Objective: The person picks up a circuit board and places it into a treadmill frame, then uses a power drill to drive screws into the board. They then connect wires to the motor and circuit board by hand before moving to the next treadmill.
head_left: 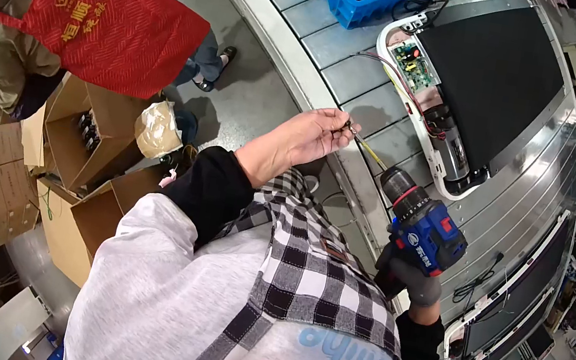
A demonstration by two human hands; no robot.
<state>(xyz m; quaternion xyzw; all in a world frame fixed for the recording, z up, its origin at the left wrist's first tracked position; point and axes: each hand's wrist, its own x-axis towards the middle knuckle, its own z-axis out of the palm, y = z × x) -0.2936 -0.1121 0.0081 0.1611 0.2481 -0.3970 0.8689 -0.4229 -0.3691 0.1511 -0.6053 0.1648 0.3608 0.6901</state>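
Over conveyor [333, 75], L hand [309, 137] fingers pinch screw [350, 125]; R hand [421, 283] grips drill [426, 230].

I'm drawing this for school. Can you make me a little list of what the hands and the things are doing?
left hand: pinches a small screw at the tip of the bit
right hand: grips the blue drill
on the line: black-belted machine, circuit board uncovered
farther along: blue bin
nearby: person in red apron beside cardboard boxes
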